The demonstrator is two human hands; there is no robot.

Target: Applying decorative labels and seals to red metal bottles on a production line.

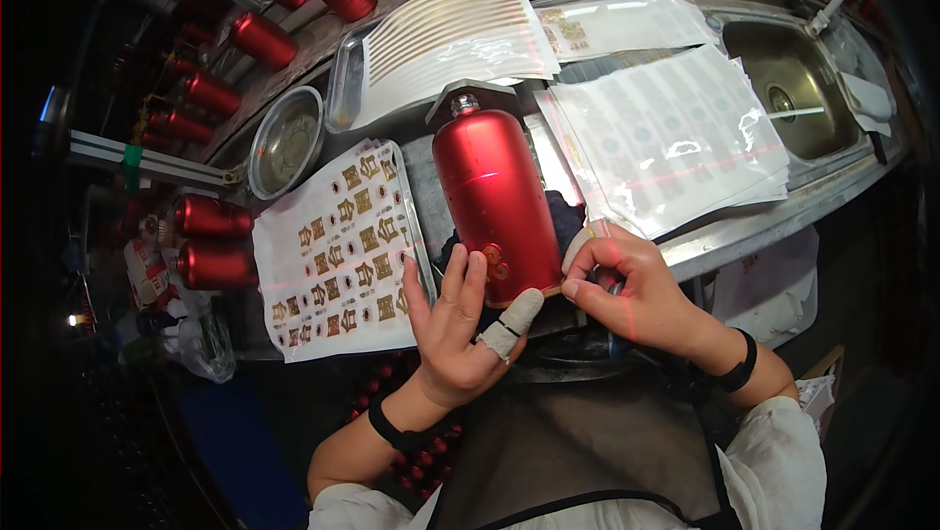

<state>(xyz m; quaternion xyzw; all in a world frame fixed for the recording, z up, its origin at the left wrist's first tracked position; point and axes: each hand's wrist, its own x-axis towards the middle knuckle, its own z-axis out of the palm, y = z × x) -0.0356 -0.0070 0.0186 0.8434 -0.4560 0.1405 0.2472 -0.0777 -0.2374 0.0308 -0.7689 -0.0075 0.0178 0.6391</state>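
A glossy red bottle [494, 202] with a bare silvery neck lies in front of me, neck pointing away. Small gold markings sit low on its side, and a thin gold strip [550, 292] runs along its base edge. Fingers stretched and spread, my left hand [460, 334] rests against the bottle's lower left; its thumb, wrapped in whitish tape, presses near the base. On the other side my right hand [632, 290] is closed in a pinch at the strip's right end. A whitish wrap shows on its index finger too. Dark cloth [566, 221] lies partly hidden beneath the bottle.
Left of the bottle, a tray holds a sheet of gold decals [338, 261]. Strip sheets [460, 40] and plastic-covered sheets [676, 138] lie beyond and to the right. A metal bowl [286, 143], a sink [783, 89] and several red bottles [264, 40] surround the counter.
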